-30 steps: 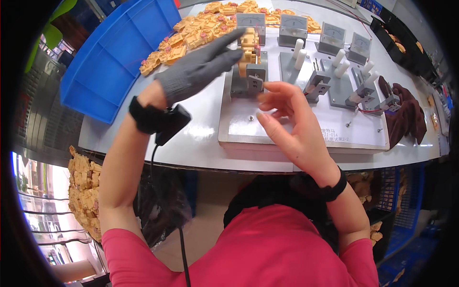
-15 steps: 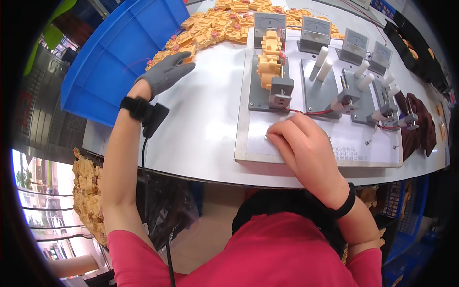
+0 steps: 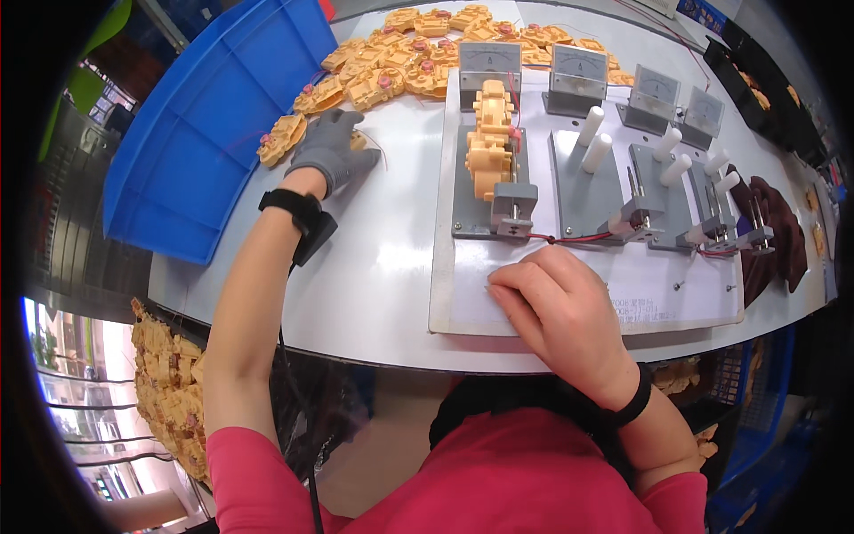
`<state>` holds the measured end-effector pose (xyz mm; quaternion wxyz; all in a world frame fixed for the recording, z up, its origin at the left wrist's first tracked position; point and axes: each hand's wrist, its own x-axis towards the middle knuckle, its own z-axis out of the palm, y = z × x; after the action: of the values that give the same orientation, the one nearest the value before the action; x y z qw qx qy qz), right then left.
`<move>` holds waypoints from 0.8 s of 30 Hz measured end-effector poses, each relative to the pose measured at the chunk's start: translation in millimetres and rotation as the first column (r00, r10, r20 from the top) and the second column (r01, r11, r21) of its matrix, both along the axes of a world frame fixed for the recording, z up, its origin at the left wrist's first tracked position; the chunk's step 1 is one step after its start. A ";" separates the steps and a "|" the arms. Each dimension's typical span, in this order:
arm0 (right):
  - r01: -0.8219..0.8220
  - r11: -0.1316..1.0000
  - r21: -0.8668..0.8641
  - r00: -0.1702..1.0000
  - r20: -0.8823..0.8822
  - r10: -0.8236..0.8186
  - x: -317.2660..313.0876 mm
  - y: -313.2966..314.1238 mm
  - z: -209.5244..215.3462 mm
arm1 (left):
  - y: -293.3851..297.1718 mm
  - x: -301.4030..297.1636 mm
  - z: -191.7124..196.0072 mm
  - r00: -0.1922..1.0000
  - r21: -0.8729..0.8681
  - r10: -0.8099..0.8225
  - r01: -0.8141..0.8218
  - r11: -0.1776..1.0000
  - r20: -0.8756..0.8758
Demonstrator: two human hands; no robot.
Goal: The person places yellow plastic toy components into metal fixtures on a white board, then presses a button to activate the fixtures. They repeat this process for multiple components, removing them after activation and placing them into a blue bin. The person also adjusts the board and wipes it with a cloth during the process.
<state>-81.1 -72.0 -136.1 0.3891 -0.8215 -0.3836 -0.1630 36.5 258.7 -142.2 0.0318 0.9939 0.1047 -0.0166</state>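
- Nearest in my head view, the right hand (image 3: pixel 565 307) is bare and rests low over the front of the white board (image 3: pixel 463 307); its fingers are curled together, the thumb against the forefinger; I cannot tell whether anything is pinched inside.
- Just beyond those knuckles I see red wires (image 3: pixel 578 238) running between the grey clamp blocks (image 3: pixel 514 205).
- Behind the leftmost clamp block, a yellow plastic assembly (image 3: pixel 489 160) stands on its grey base; neither of my hands touches it; to its right, pairs of white pegs (image 3: pixel 597 153) rise from the other bases, and a dark brown cloth (image 3: pixel 772 222) lies beside the board's right edge.
- Out on the white table (image 3: pixel 329 294), well left of the board, my grey-gloved left hand (image 3: pixel 334 151) reaches over a yellow part (image 3: pixel 358 141); thumb and fingers lie apart around it, but I cannot tell whether they grip; the blue bin (image 3: pixel 196 142) is to the left.
- Farther off, dial meters (image 3: pixel 490 64) line the board's back; behind them spreads a heap of yellow parts (image 3: pixel 378 62).
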 end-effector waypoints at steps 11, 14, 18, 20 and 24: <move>-0.070 0.988 0.138 0.998 0.008 0.069 -3.2 -3.8 3.0 | 31.0 -86.8 -4.8 0.909 -0.641 0.181 0.113 0.759 0.375; -0.057 0.957 0.286 0.984 -0.148 0.103 -7.7 -19.5 9.3 | -1.4 -134.4 32.1 0.880 -0.967 0.403 0.212 0.141 0.252; 0.041 0.926 0.376 0.983 -0.182 0.030 -10.7 -33.7 18.3 | -48.2 -177.6 69.0 0.917 -0.950 0.357 0.255 -0.182 0.178; 0.077 0.907 0.413 0.986 -0.166 -0.007 -7.5 -35.9 16.2 | -76.6 -191.7 86.2 0.931 -0.942 0.312 0.263 -0.208 0.191; 0.026 0.819 0.573 0.914 -0.345 0.213 -20.3 -38.4 26.0 | -129.6 -196.9 105.0 0.956 -0.945 0.197 0.255 -0.206 0.216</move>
<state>-101.5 -110.3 -110.1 0.6917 -0.6639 -0.2724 -0.0813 -160.4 129.1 -37.2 0.8058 0.5894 0.0229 0.0524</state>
